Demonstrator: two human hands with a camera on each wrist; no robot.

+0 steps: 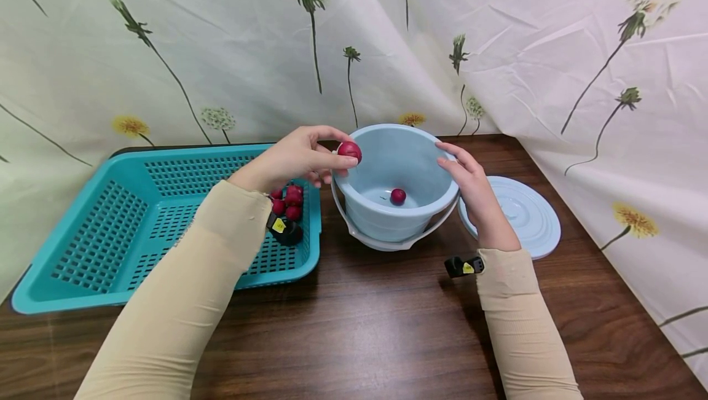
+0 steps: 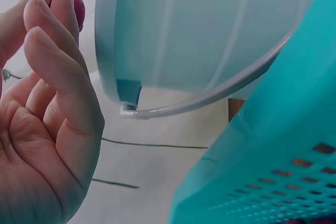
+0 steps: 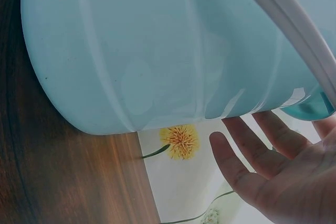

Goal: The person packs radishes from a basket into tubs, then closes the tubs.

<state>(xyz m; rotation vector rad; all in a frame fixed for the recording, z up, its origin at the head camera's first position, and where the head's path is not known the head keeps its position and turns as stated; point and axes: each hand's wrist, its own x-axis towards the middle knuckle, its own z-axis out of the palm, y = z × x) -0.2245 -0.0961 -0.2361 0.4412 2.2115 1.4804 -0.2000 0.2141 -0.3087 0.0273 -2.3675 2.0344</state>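
Observation:
A small round dark-red fruit like a plum (image 1: 350,152) is pinched between the thumb and fingers of my left hand (image 1: 298,155), at the left rim of the light-blue bucket (image 1: 387,223). In the left wrist view the plum (image 2: 79,10) shows mostly behind the fingertips. One more plum (image 1: 397,196) lies on the bucket's floor. My right hand (image 1: 469,185) holds the bucket's right rim; the right wrist view has its fingers (image 3: 257,153) against the outer wall. Several plums (image 1: 294,196) sit at the right end of the turquoise basket (image 1: 166,298), below my left wrist.
A light-blue round lid (image 1: 522,219) lies on the brown wooden table (image 1: 354,332), right of the bucket. The bucket's pale handle (image 1: 381,244) hangs down across its front. Behind the table hangs a white cloth (image 1: 232,37) with a dandelion print.

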